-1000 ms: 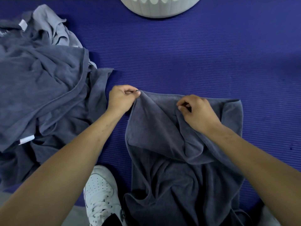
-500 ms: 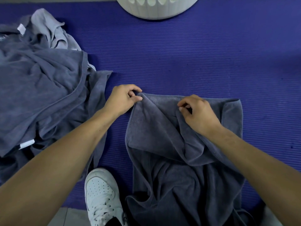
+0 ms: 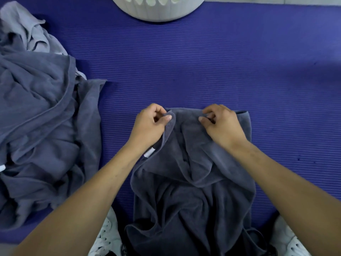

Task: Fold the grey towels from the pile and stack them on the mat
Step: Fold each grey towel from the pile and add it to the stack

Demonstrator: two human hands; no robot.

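Observation:
A dark grey towel (image 3: 195,196) lies rumpled on the purple mat (image 3: 203,67) in front of me, its far edge folded over. My left hand (image 3: 149,126) pinches the towel's upper left corner between thumb and fingers. My right hand (image 3: 221,124) pinches the far edge a little to the right of it. A small white label shows on the towel's left edge below my left wrist. The pile of grey towels (image 3: 40,126) lies heaped at the left of the mat.
A white laundry basket (image 3: 158,10) stands at the mat's far edge, top centre. White shoes (image 3: 108,237) show at the bottom, either side of the towel. Bare mat stretches to the right and beyond my hands.
Both hands have drawn closer together along the towel's far edge, and the left corner is bunched up in my left fingers. The view has shifted slightly.

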